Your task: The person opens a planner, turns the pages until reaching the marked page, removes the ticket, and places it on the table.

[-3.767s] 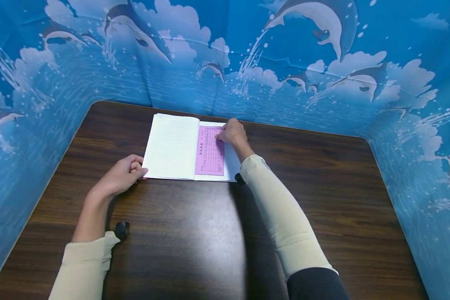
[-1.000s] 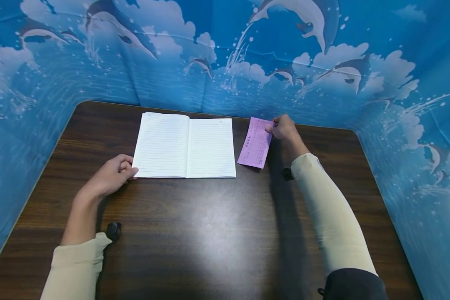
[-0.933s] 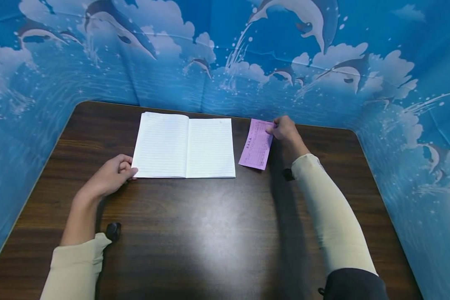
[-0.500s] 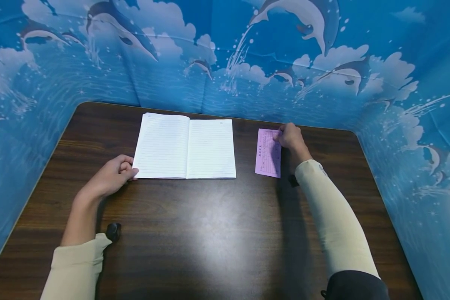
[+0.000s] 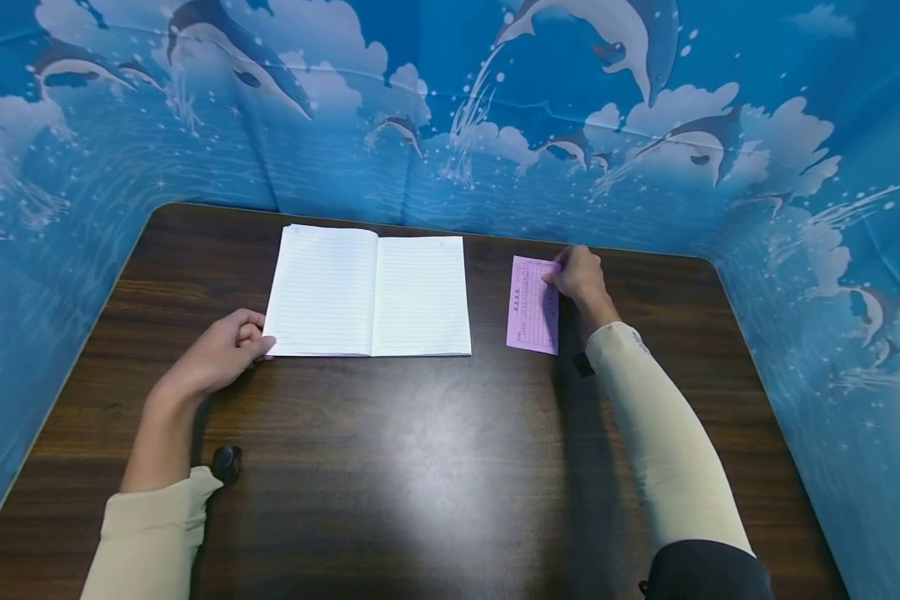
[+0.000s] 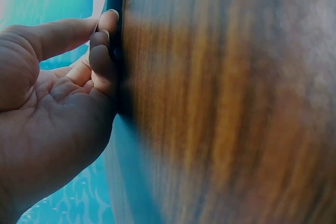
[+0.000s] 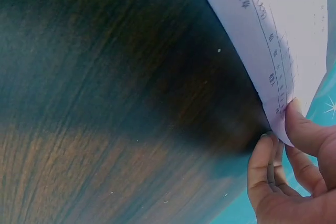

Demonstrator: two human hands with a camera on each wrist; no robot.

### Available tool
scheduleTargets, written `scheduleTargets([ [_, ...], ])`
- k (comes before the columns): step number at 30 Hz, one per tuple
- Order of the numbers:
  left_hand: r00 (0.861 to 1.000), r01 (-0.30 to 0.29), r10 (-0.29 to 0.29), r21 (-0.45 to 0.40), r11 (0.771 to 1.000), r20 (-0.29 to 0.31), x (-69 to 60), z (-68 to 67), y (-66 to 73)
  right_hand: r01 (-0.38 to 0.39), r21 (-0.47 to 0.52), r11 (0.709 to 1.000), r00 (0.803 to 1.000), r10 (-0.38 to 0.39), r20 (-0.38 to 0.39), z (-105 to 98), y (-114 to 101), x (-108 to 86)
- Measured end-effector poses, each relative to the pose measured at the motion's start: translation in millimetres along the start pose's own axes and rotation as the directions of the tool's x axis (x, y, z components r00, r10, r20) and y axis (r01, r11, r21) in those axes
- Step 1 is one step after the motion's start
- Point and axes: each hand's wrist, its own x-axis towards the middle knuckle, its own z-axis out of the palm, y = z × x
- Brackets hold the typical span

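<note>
An open lined notebook [image 5: 420, 296] lies near the table's back edge, both pages bare of writing. At its lower left corner my left hand [image 5: 221, 350] pinches the page edge between thumb and curled fingers; the left wrist view shows the thumb [image 6: 68, 35] pressed towards the fingertips there. To the right of the notebook, a pink printed form slip [image 5: 532, 308] lies apart from it on the table. My right hand [image 5: 581, 275] pinches its upper right edge, and in the right wrist view the slip [image 7: 252, 30] bends up towards the thumb.
The dark wood-grain table [image 5: 390, 467] has a rounded back edge. Behind and beside it hangs a blue curtain [image 5: 345, 158] printed with dolphins. A black wrist device [image 5: 227, 463] is on the left sleeve.
My right hand has drawn the pink slip off the notebook's right page to the right and lowered it onto the table. My left hand has stayed at the notebook's corner.
</note>
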Motion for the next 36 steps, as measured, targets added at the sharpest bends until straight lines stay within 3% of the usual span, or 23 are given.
scheduleTargets([
  [8, 1.0, -0.009, 0.009, 0.008, 1.0, -0.004, 0.0, -1.2, -0.3, 0.001, 0.04, 0.999, 1.0, -0.001, -0.012, 1, -2, -2.3],
  [19, 1.0, -0.026, 0.026, 0.012, 1.0, -0.007, 3.0, 1.1, -1.7, 0.031, 0.072, 0.997, 0.996, -0.025, -0.087, 2, -11, -4.1],
  [36, 1.0, -0.022, 0.022, 0.014, 1.0, -0.019, 1.9, 1.3, 0.8, 0.054, 0.176, 0.983, 0.993, -0.071, 0.092, 29, -60, -16.1],
])
